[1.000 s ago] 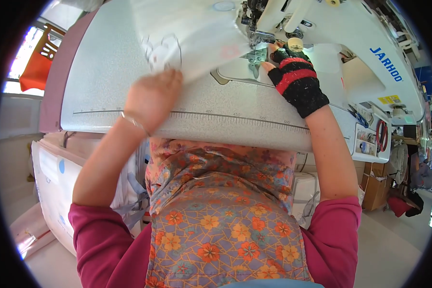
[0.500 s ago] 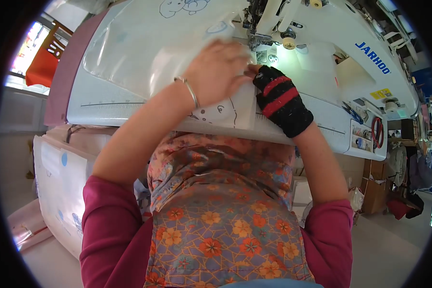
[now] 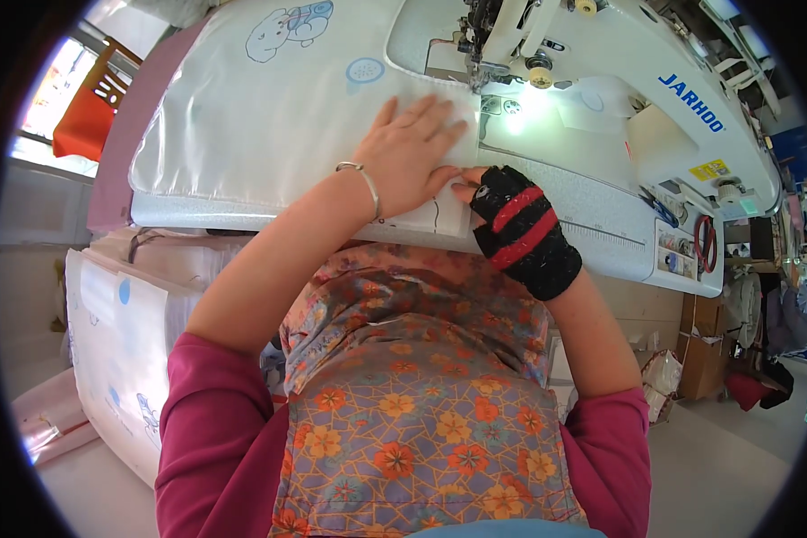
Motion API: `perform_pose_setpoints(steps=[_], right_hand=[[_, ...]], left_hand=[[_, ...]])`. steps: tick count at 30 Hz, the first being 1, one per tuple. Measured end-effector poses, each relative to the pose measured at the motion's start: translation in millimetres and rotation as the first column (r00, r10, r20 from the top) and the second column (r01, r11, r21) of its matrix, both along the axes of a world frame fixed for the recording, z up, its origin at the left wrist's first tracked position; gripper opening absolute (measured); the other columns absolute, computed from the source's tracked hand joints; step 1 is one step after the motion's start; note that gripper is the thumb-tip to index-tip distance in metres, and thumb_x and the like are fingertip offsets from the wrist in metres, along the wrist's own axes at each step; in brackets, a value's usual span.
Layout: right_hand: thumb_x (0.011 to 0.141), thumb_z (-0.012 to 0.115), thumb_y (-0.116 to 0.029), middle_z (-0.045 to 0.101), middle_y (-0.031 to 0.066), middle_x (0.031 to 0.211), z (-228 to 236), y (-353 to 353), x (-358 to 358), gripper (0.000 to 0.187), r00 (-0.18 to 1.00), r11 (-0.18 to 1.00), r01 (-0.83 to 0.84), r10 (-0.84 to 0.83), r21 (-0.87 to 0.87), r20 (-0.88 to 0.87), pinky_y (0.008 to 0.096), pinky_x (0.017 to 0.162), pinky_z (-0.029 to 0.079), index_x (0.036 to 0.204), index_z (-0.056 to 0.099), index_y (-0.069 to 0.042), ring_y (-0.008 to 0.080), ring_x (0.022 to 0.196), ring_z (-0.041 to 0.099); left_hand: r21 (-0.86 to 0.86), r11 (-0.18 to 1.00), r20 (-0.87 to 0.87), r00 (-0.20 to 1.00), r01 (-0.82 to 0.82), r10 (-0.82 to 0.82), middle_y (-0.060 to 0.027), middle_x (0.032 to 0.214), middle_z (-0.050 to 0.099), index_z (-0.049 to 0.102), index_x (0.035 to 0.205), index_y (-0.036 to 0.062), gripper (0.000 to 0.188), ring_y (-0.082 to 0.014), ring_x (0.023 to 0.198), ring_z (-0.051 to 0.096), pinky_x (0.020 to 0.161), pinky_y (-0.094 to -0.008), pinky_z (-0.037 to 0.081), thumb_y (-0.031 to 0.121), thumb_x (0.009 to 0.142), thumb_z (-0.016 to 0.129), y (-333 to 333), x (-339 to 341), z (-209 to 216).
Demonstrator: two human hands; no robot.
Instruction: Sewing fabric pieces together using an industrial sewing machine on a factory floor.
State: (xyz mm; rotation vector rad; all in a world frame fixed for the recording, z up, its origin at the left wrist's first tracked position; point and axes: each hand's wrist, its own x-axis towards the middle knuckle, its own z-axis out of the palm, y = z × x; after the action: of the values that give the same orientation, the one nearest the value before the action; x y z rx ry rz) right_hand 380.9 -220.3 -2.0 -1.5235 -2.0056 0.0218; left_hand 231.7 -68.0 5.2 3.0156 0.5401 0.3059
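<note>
A glossy white sheet (image 3: 242, 125) printed with a cartoon animal and blue shapes lies across the sewing machine (image 3: 619, 63) bed. Its right edge runs up to the lit needle and presser foot area. My left hand (image 3: 408, 148), with a bangle at the wrist, rests flat on the sheet, fingers spread, just below the needle. My right hand (image 3: 516, 215), in a black fingerless glove with red stripes, pinches the sheet's right edge near the front, its fingertips beside my left thumb. The sheet's lower layer is partly hidden under my left hand.
Printed white sheets (image 3: 117, 332) are piled at the lower left. Blue-handled snips (image 3: 659, 208), a small parts tray (image 3: 677, 251) and a red-handled tool (image 3: 706, 244) sit at the bed's right end. An orange-covered chair (image 3: 85, 125) stands far left.
The sheet now lies flatter, its edge and curved corner shifted toward me and left. Both hands have come nearer; my left hand has settled flat, and my right moved down along the edge.
</note>
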Motion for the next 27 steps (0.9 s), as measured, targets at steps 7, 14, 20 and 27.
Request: perform_pose_setpoints(steps=[7,14,20,27], right_hand=[[0.078,0.050,-0.001,0.063,0.0126,0.109,3,29,46,0.033,0.993,0.993,0.090,-0.096,0.073,0.073,0.0405,0.090,0.047,0.107,0.064,-0.008,0.0327,0.102,0.058],[0.076,0.055,-0.007,0.061,0.0100,0.112,-16,60,64,0.029,0.985,0.995,0.084,-0.093,0.062,0.148,0.0402,0.088,0.048,0.104,0.062,-0.009,0.0306,0.103,0.058],[0.077,0.052,0.000,0.061,0.0111,0.116,-11,55,55,0.036,0.972,0.993,0.113,-0.119,0.043,0.201,0.0396,0.092,0.046,0.111,0.061,-0.008,0.0306,0.105,0.058],[0.075,0.053,0.000,0.061,0.0117,0.115,-8,49,50,0.038,0.969,0.992,0.128,-0.127,0.013,0.214,0.0407,0.091,0.047,0.112,0.061,-0.006,0.0314,0.103,0.058]], left_hand=[[0.076,0.997,0.053,0.998,0.027,-0.031,-0.0148,0.147,0.033,0.041,0.139,0.0076,0.060,-0.0309,0.137,0.030,0.110,-0.0547,0.021,0.045,0.092,0.045,-33,1,-7],[-0.011,0.998,0.084,0.995,0.055,-0.053,-0.0155,0.143,0.039,0.045,0.135,0.0069,0.054,-0.0295,0.134,0.034,0.110,-0.0516,0.023,0.039,0.092,0.048,-51,-9,-7],[-0.032,0.996,0.215,0.974,0.086,-0.078,-0.0127,0.127,0.051,0.056,0.121,0.0053,0.037,-0.0271,0.125,0.045,0.106,-0.0432,0.034,0.021,0.088,0.052,-47,-8,-4],[-0.050,0.987,0.230,0.964,0.150,-0.135,-0.0088,0.111,0.058,0.061,0.108,0.0039,0.034,-0.0263,0.108,0.056,0.096,-0.0383,0.043,0.007,0.075,0.054,-27,-1,-7]])
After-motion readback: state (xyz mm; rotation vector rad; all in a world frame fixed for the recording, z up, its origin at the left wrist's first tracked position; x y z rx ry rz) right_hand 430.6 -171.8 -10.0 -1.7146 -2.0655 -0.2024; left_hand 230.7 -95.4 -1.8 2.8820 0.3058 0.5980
